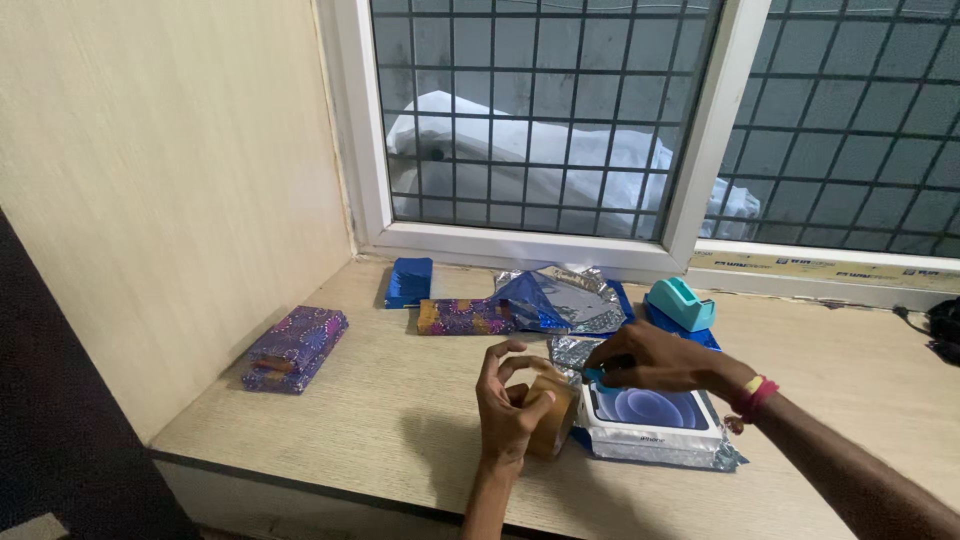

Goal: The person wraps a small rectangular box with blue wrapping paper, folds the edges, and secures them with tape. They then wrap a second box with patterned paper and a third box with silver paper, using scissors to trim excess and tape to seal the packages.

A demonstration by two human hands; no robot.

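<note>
Left hand (510, 405) grips brown tape roll (550, 412) just left of white box (650, 418) on surface (400, 400); right hand (655, 358), nearer, pinches at box's far-left corner.

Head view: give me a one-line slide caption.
Left hand grips a brown tape roll while right hand touches a white box on foil wrapping paper.

Left hand (510, 405) around tape roll (552, 415), desk (380, 400)
</note>
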